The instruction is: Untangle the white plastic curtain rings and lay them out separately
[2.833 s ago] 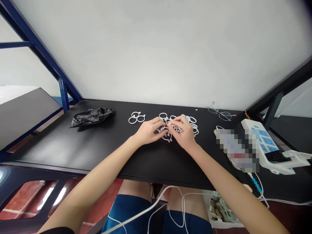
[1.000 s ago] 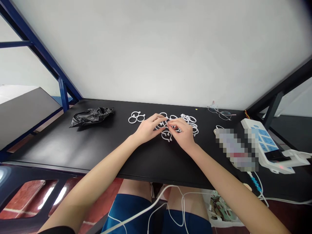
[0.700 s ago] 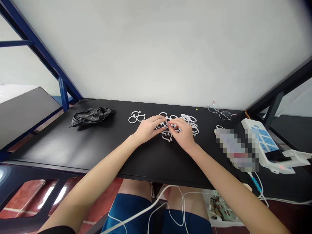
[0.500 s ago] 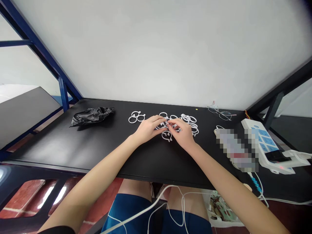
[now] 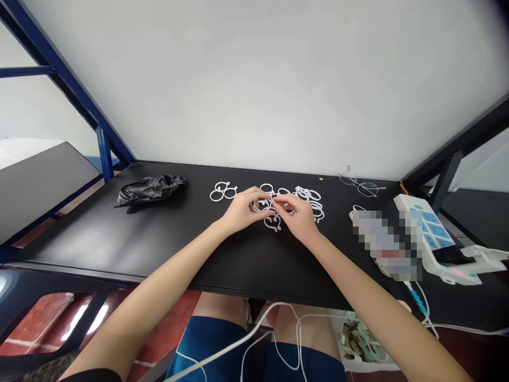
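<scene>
Left hand (image 5: 242, 210) and right hand (image 5: 299, 216) pinch a white ring (image 5: 271, 202), other rings (image 5: 316, 205) crowding close, black bag (image 5: 149, 190) apart.

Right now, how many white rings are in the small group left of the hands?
3: the back ring, the front-left ring, and the right ring, nearest the left hand. None looks hidden; the bigger ring pile is partly covered.
</scene>
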`<control>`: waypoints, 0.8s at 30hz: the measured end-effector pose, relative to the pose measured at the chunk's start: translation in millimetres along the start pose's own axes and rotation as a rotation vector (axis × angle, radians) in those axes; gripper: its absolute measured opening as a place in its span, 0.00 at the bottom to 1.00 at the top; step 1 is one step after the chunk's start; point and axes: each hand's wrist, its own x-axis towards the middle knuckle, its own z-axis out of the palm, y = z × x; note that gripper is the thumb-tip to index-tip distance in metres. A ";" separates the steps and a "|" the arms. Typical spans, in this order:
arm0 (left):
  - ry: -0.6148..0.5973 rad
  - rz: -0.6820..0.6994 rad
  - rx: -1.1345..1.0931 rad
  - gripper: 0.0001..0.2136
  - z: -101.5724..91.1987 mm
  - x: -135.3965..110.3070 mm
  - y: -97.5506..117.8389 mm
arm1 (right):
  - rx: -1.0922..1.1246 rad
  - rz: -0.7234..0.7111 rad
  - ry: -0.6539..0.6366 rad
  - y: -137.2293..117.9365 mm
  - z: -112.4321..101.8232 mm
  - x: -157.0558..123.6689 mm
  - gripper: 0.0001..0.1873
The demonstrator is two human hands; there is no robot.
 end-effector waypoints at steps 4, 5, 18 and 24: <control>-0.015 -0.103 -0.133 0.16 -1.5 1.3 1.1 | 0.056 0.045 -0.025 -2.0 0.7 -0.1 0.06; -0.020 -0.122 -0.158 0.16 -1.6 1.5 0.8 | 0.070 0.051 -0.029 -2.7 1.2 -0.2 0.06; -0.087 -0.325 -0.379 0.19 1.7 3.8 0.1 | 0.104 0.110 -0.079 -1.8 1.5 -1.6 0.07; -0.117 -0.370 -0.428 0.20 0.0 4.8 -0.1 | 0.098 0.121 -0.085 1.4 2.4 -2.0 0.07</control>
